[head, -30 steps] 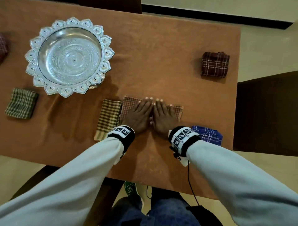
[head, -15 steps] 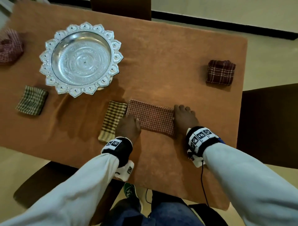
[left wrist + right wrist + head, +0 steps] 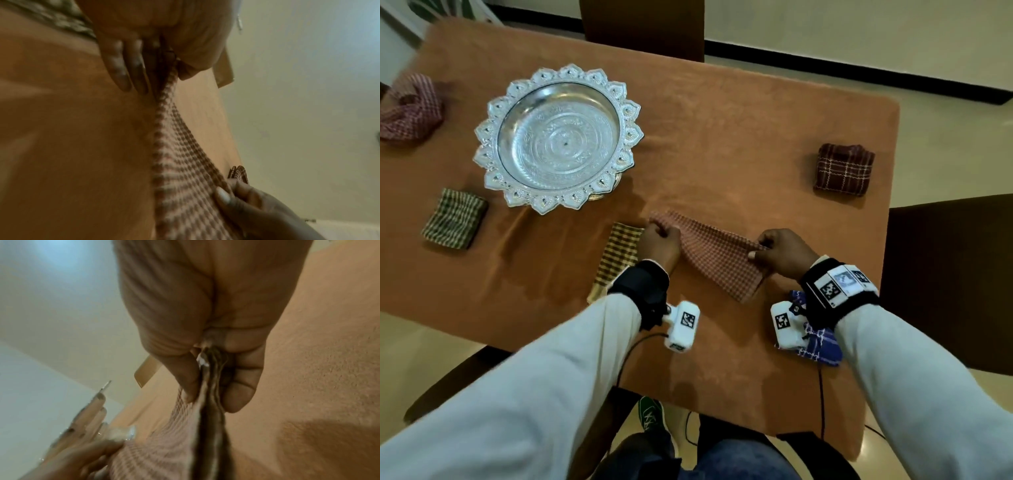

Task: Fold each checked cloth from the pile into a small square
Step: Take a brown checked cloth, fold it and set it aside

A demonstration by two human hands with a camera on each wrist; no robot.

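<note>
A pink-and-brown checked cloth (image 3: 714, 255) is folded into a long strip near the table's front middle. My left hand (image 3: 659, 236) pinches its left end and my right hand (image 3: 767, 248) pinches its right end, both ends lifted off the table. In the left wrist view the cloth (image 3: 176, 170) stretches from my left hand's fingers (image 3: 131, 71) toward the right hand. In the right wrist view the thumb and fingers (image 3: 242, 386) clamp the cloth's layered edge (image 3: 209, 402).
Folded cloths lie around: yellow-brown (image 3: 616, 260) beside my left hand, green (image 3: 455, 217) at left, dark red (image 3: 844, 169) at far right, blue (image 3: 820, 344) under my right wrist. A crumpled red cloth (image 3: 409, 108) and a silver bowl (image 3: 558, 137) sit at back left.
Both hands went from pressing flat on the middle of the cloth to its two ends, then pinched and raised those ends. The head view shifted.
</note>
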